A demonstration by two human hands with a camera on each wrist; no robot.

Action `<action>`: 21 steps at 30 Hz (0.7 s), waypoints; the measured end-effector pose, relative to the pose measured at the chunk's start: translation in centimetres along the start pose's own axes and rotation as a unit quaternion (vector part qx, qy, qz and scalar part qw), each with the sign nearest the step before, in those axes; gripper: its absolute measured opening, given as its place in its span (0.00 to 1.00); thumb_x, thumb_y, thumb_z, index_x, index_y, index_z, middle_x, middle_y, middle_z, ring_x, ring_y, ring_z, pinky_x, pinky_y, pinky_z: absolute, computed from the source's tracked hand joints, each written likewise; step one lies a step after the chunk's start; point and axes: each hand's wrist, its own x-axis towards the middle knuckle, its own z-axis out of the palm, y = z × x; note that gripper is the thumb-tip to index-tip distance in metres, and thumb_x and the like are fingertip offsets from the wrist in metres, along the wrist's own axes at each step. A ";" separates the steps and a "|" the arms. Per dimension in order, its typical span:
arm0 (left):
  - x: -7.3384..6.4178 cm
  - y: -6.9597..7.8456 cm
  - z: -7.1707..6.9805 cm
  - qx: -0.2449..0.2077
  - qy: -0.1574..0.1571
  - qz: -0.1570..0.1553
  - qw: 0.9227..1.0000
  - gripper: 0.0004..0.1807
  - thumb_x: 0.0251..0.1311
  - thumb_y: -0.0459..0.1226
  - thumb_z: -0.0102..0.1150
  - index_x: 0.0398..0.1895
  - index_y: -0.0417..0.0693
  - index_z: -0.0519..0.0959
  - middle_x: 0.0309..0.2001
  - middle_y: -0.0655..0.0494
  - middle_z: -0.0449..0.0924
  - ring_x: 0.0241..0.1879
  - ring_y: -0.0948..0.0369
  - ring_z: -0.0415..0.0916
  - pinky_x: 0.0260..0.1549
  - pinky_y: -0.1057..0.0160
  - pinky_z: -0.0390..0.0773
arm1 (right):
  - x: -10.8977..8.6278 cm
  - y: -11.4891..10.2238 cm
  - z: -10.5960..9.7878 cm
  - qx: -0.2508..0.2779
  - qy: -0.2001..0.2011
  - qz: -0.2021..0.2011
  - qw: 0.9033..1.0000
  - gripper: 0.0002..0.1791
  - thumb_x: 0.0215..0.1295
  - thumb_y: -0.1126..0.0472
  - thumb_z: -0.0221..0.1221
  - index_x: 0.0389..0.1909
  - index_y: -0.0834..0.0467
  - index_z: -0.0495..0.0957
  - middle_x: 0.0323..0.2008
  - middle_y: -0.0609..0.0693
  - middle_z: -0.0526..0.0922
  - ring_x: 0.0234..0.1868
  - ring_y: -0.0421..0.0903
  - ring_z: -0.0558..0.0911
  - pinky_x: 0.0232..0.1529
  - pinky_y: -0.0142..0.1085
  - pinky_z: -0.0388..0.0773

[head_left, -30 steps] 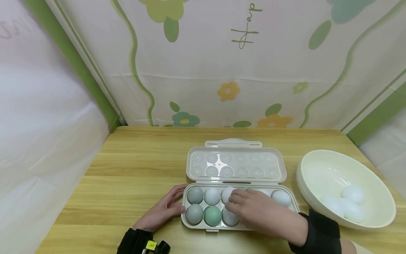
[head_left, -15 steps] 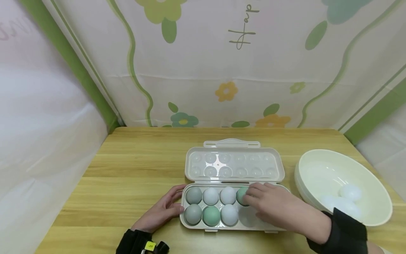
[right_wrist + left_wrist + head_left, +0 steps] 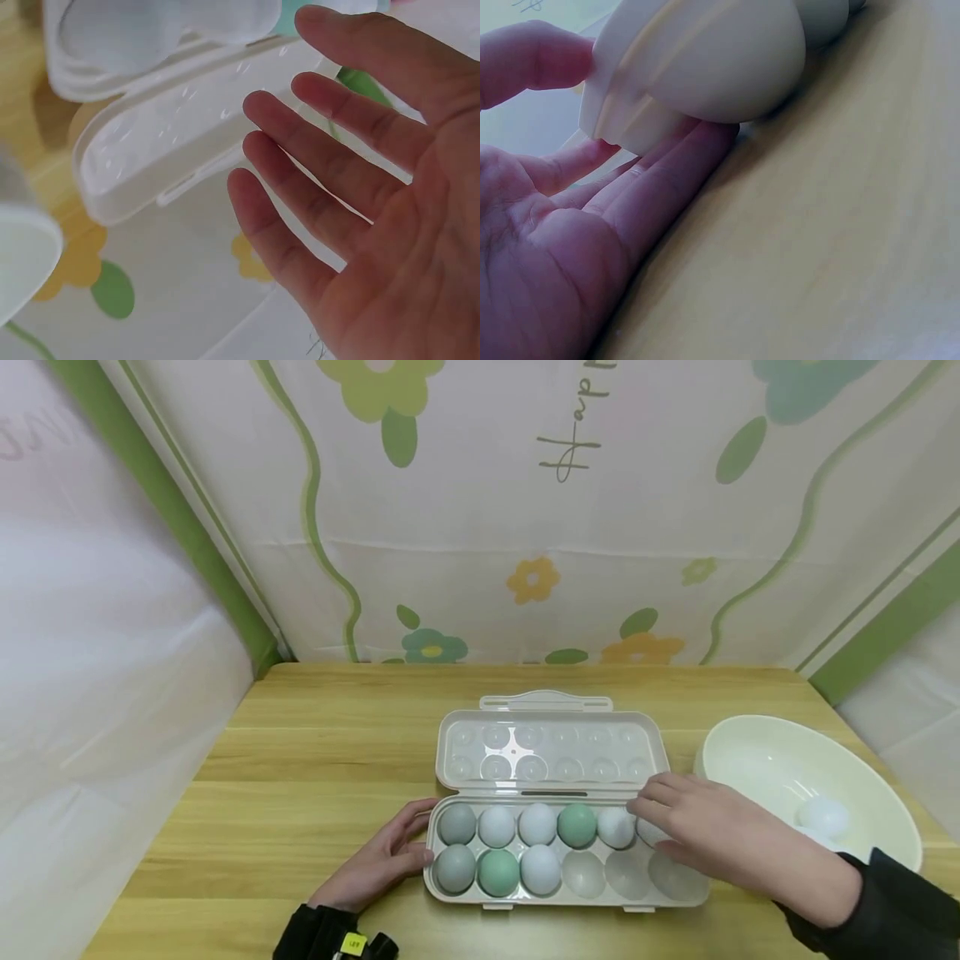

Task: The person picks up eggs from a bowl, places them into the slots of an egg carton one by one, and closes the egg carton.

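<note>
In the head view an egg box [image 3: 491, 897] lies unfolded on the table, its clear lid [image 3: 551, 747] laid back. The rear row carries grey, white and green eggs [image 3: 577, 825]; the last white one is partly behind my right hand [image 3: 720, 827]. At the front left sit a grey egg [image 3: 455, 868], a green egg [image 3: 498, 872] and a pale egg [image 3: 541, 870], beside three bare cups [image 3: 627, 873]. My left hand [image 3: 386, 860] holds the box's left end, thumb [image 3: 544, 56] on the rim and fingers below. Nothing lies in my right hand, whose fingers spread.
A large cream bowl [image 3: 738, 752] stands to the right of the box, with a white egg [image 3: 823, 818] showing inside; my right forearm hides part of it. The wooden table [image 3: 330, 760] meets a flower-print cloth [image 3: 450, 527] at the back.
My right hand has moved right from over the middle of the box to its right end, uncovering the green egg, a white egg and the bare cups. My left hand has stayed put.
</note>
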 end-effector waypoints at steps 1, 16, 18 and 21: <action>0.0 0.0 0.0 0.000 0.001 0.000 1.000 0.31 0.64 0.31 0.47 0.68 0.47 0.50 0.69 0.33 0.46 0.58 0.49 0.66 0.49 0.60 0.74 | -0.2 0.2 -0.2 0.002 -0.001 0.006 1.000 0.25 0.34 0.58 0.71 0.38 0.53 0.76 0.34 0.44 0.77 0.36 0.44 0.76 0.33 0.39 0.77; -0.1 0.1 0.1 -0.009 -0.003 -0.001 1.000 0.30 0.64 0.30 0.46 0.68 0.46 0.49 0.69 0.32 0.46 0.57 0.50 0.67 0.49 0.61 0.74 | -3.7 3.7 -1.3 -0.028 0.010 0.067 0.997 0.24 0.31 0.60 0.72 0.35 0.54 0.76 0.33 0.46 0.78 0.36 0.48 0.76 0.32 0.44 0.77; -0.1 0.1 0.1 -0.008 -0.003 0.000 1.000 0.30 0.64 0.30 0.46 0.68 0.45 0.49 0.69 0.32 0.46 0.58 0.50 0.66 0.49 0.61 0.74 | -4.2 4.5 -1.5 -0.025 -0.007 0.083 0.996 0.24 0.32 0.59 0.72 0.36 0.54 0.76 0.33 0.47 0.78 0.37 0.48 0.77 0.32 0.44 0.77; -0.2 0.2 0.1 -0.009 -0.002 0.000 1.000 0.30 0.64 0.31 0.46 0.68 0.45 0.50 0.69 0.33 0.46 0.58 0.50 0.65 0.49 0.60 0.74 | -4.8 5.8 -1.8 -0.014 -0.038 0.117 0.992 0.25 0.35 0.59 0.71 0.40 0.55 0.77 0.36 0.50 0.80 0.38 0.52 0.78 0.33 0.45 0.77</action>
